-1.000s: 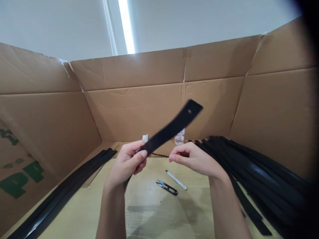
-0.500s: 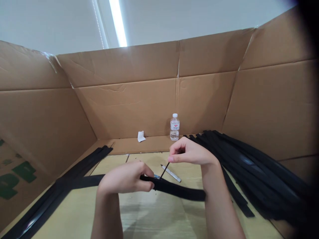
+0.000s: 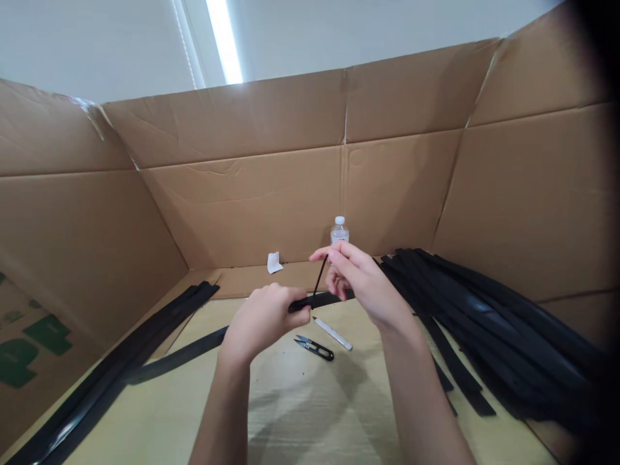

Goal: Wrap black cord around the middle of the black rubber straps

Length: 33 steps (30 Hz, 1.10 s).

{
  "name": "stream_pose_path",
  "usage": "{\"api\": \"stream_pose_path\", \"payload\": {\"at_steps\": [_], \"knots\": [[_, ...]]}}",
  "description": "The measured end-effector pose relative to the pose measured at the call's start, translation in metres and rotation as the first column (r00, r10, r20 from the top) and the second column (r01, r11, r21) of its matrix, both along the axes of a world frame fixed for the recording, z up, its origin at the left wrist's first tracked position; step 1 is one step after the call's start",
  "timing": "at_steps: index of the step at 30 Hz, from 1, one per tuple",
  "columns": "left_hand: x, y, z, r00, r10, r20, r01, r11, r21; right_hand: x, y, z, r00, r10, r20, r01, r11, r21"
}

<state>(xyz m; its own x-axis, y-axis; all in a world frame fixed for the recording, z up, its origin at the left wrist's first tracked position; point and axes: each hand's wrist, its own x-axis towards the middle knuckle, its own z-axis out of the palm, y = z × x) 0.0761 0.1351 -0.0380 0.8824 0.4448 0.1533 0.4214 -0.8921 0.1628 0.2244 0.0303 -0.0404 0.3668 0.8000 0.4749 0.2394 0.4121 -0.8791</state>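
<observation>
My left hand [image 3: 264, 320] is closed in a fist around a long black strap [image 3: 188, 349] that trails down to the left across the table. My right hand [image 3: 356, 278] sits just right of it, thumb and forefinger pinching a thin black strip [image 3: 318, 281] that rises from the strap at my left fist. Small black thread snips [image 3: 314, 347] and a white pen-like tool [image 3: 332, 333] lie on the wooden table below my hands.
Tall cardboard walls [image 3: 252, 194] enclose the table on three sides. A pile of black straps [image 3: 489, 323] lies at the right, a smaller bundle [image 3: 121, 361] along the left wall. A water bottle [image 3: 339, 230] and a white paper scrap [image 3: 274, 262] stand at the back.
The strap pointed up and right a second ago, then was laid across the table. My hands have since risen, and my right hand has pulled the thin strip upward.
</observation>
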Motion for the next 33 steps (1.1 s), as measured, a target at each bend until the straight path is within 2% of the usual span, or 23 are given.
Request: {"api": "stream_pose_path", "payload": {"at_steps": [3,6,11,15,20,27,33], "knots": [[0.008,-0.003,-0.005,1.000,-0.003,-0.003,0.004,0.999,0.033,0.008,0.012,-0.005,0.954,0.112,-0.278,-0.117,0.993,-0.002],[0.021,-0.008,-0.010,0.999,-0.033,-0.039,0.036,0.997,0.070,0.015,0.024,-0.009,0.894,0.157,-0.420,-0.180,0.984,-0.016],[0.042,-0.013,-0.018,0.992,-0.031,-0.123,0.045,0.993,0.113,0.031,0.043,-0.016,0.791,0.060,-0.609,-0.082,0.997,-0.009],[0.047,-0.006,-0.020,0.996,-0.031,-0.083,0.031,0.999,-0.006,0.041,0.043,-0.017,0.751,-0.007,-0.661,0.040,0.999,0.035],[0.046,0.011,-0.025,0.997,-0.075,-0.014,0.072,0.989,-0.133,0.035,0.036,-0.012,0.747,-0.019,-0.664,0.123,0.986,0.110],[0.046,0.027,-0.034,0.990,-0.127,0.064,0.139,0.954,-0.265,0.015,0.028,-0.007,0.883,-0.064,-0.465,0.157,0.974,0.163],[0.047,0.026,-0.033,0.976,-0.083,0.203,0.141,0.946,-0.292,0.001,0.016,-0.003,0.960,-0.058,-0.275,0.134,0.954,0.267]]}}
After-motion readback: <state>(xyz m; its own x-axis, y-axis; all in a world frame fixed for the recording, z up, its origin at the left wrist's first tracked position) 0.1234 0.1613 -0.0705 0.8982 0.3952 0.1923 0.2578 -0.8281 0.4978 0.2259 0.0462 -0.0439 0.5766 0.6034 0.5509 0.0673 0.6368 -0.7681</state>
